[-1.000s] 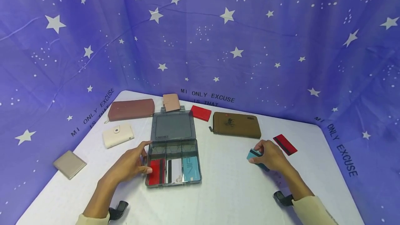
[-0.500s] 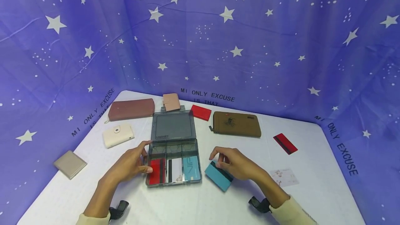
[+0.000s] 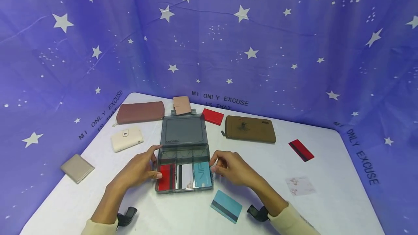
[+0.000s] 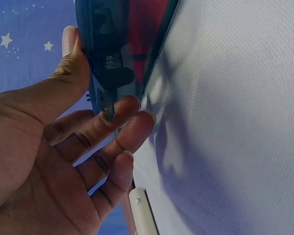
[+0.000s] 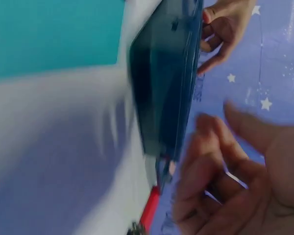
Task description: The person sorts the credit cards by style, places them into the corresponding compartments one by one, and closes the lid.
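Note:
A grey see-through plastic organizer box (image 3: 184,189) stands with its lid (image 3: 184,130) folded back. In its front compartments lie a red card (image 3: 167,177), a white card (image 3: 185,176) with a black stripe and a blue VIP card (image 3: 202,174). My left hand (image 3: 138,169) holds the box's left side, thumb over the rim and fingers along the wall in the left wrist view. Beside the right wall is my right hand (image 3: 235,169), loosely curled and holding nothing; it is blurred in the right wrist view. Another blue card (image 3: 226,206), stripe up, lies on the table in front of that hand.
Behind the box lie a pink wallet (image 3: 181,105) and a red card holder (image 3: 213,116). A maroon wallet (image 3: 140,112), a cream wallet (image 3: 126,139) and a beige one (image 3: 77,168) lie left; an olive wallet (image 3: 250,129), red card (image 3: 301,150) and pale card (image 3: 300,186) right.
My right hand has carried the blue card left, let go of it on the table near the box, and moved up to the box's right side. My left hand has stayed at the box.

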`<state>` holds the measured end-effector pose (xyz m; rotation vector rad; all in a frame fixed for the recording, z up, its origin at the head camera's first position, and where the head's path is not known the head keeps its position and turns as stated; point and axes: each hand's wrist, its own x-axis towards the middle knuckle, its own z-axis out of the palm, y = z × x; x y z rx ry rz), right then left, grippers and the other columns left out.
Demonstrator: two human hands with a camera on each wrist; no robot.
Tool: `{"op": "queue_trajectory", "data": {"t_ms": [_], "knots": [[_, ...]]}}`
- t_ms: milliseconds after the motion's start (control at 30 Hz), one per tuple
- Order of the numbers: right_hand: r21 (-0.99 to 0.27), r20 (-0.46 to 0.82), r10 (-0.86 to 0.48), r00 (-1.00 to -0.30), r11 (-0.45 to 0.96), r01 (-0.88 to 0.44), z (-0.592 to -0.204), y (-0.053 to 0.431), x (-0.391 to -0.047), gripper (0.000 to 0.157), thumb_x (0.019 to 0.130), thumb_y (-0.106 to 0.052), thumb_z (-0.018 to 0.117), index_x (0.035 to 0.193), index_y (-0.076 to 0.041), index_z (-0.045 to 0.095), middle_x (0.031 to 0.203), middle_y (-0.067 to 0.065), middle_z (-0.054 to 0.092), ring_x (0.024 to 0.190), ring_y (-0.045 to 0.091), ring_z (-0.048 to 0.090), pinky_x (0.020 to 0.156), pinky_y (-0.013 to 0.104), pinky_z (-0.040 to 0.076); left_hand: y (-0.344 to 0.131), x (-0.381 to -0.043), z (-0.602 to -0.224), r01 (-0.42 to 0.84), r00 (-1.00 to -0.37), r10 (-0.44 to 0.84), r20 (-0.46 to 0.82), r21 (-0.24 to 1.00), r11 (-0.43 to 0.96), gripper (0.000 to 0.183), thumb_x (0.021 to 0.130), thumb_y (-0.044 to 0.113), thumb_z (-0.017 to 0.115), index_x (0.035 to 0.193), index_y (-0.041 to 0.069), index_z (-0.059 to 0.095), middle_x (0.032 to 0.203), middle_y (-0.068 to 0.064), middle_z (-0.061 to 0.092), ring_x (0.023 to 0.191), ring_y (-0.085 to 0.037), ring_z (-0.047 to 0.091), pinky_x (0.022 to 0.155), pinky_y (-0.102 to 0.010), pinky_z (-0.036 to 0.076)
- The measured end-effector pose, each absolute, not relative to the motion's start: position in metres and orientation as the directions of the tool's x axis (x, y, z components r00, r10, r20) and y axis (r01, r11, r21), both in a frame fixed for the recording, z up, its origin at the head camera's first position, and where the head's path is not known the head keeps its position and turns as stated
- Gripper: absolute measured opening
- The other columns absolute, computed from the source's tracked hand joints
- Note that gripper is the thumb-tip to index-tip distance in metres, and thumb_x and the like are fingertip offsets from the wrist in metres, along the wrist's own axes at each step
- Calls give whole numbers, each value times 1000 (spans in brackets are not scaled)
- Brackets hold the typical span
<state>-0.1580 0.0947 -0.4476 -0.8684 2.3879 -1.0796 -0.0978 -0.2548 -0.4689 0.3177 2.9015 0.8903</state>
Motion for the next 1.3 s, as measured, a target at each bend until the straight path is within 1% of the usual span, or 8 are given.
{"op": "queue_trajectory", "data": {"t_ms": [233, 400, 500, 667, 767, 833, 1033, 1300], "knots": [[-494, -241, -554, -797, 777, -390, -452, 120, -121, 53, 68, -50, 88, 102, -20, 62, 88, -6, 57, 79, 11, 51, 70, 32, 44, -255, -97, -466, 175, -973, 229, -25, 564, 807, 95, 72, 28, 89, 150, 13, 36, 103, -3, 65, 70, -7, 53, 69, -28, 45], [-373, -243, -490, -837, 844, -386, -469, 116, -85, 53, 67, -51, 87, 98, -20, 57, 86, -9, 47, 77, 9, 45, 64, 31, 44, -255, -97, -466, 170, -974, 223, -28, 559, 812, 96, 71, 28, 88, 150, 13, 36, 104, -4, 65, 70, -9, 53, 69, -29, 45], [-417, -202, -535, -820, 805, -422, -475, 115, -77, 46, 70, -41, 88, 94, -23, 54, 83, -11, 45, 73, 5, 43, 61, 25, 40, -255, -98, -466, 176, -975, 223, -16, 559, 810, 95, 71, 29, 88, 150, 13, 37, 103, -4, 65, 70, -9, 54, 69, -29, 45], [-670, -167, -667, -726, 617, -413, -468, 115, -82, 25, 82, -26, 80, 90, -26, 56, 75, -14, 50, 67, -1, 46, 60, 20, 41, -255, -99, -470, 186, -972, 233, -12, 563, 805, 95, 72, 29, 88, 150, 13, 37, 102, -3, 65, 68, -5, 52, 66, -26, 44], [-787, -94, -701, -707, 487, -378, -456, 108, -88, 15, 92, -20, 71, 100, -26, 60, 75, -14, 57, 66, -1, 50, 61, 20, 45, -255, -98, -471, 188, -972, 235, -14, 554, 811, 94, 72, 30, 88, 150, 13, 37, 102, -2, 65, 67, -3, 51, 66, -26, 44], [-825, -20, -668, -744, 431, -365, -449, 101, -94, 21, 95, -15, 68, 111, -25, 60, 76, -11, 59, 64, 2, 54, 58, 20, 46, -256, -98, -471, 187, -973, 232, -13, 546, 816, 94, 72, 30, 88, 149, 13, 37, 102, -2, 65, 67, -3, 50, 67, -26, 44], [-846, 91, -469, -878, 429, -317, -450, 81, -120, 37, 92, -12, 72, 126, -20, 58, 76, -5, 64, 58, 19, 63, 50, 25, 47, -256, -96, -469, 180, -975, 224, -11, 555, 812, 94, 71, 29, 88, 149, 13, 38, 100, -1, 64, 66, -3, 51, 65, -25, 44], [-697, 114, -436, -893, 605, -384, -470, 79, -133, 35, 81, -21, 84, 112, -16, 68, 72, -13, 60, 59, 6, 52, 57, 22, 43, -255, -96, -469, 181, -974, 226, -13, 558, 810, 94, 72, 29, 88, 149, 13, 38, 100, -1, 64, 67, -3, 51, 66, -25, 44]]}}
